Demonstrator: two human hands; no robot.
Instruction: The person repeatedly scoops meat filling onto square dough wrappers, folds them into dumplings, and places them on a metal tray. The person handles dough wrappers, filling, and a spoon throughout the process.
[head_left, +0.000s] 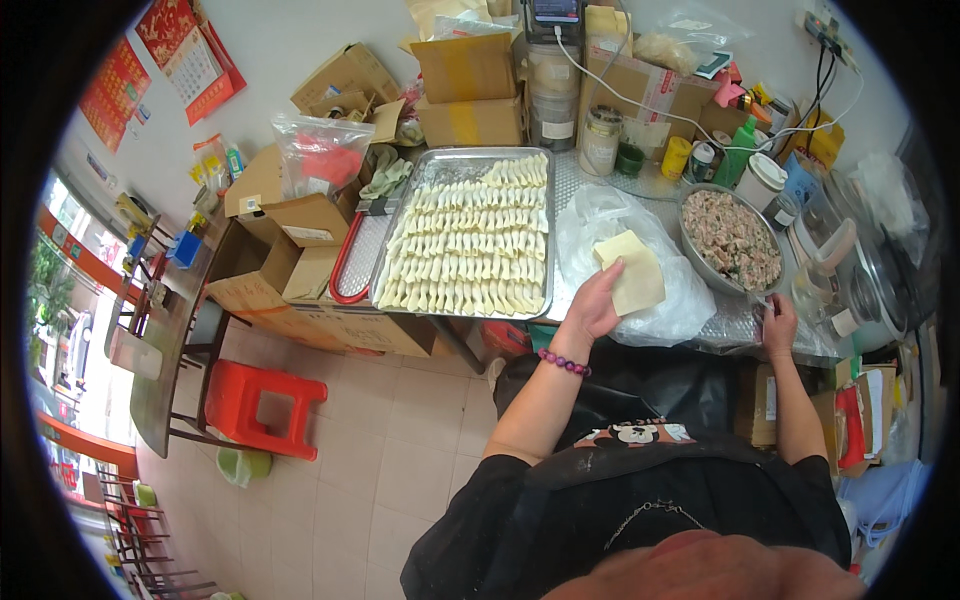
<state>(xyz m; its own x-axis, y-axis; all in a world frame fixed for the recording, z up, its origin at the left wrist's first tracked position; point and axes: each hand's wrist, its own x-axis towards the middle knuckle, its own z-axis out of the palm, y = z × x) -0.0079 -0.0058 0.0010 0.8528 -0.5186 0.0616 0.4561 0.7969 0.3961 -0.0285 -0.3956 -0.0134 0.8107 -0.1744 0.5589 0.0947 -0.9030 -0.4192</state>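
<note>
My left hand (598, 300), with a beaded bracelet at its wrist, holds a few square dough wrappers (634, 274) above a clear plastic bag (585, 225). At the near rim of a metal bowl (694, 259), my right hand (780, 324) is closed around what looks like a thin utensil (762, 300), mostly hidden by the fingers. Minced meat filling with green bits (731, 236) heaps the bowl. Left of the bag lies a metal tray (550, 225) with rows of folded wontons (472, 244); the row at its far end covers only the right part.
Cardboard boxes (469, 120) and lidded plastic tubs (553, 97) line the wall. Behind the bowl stand a green bottle (739, 150) and a white lidded cup (761, 182). White cables (637, 97) hang over the table's back. A red plastic stool (259, 405) stands on the tiled floor at left.
</note>
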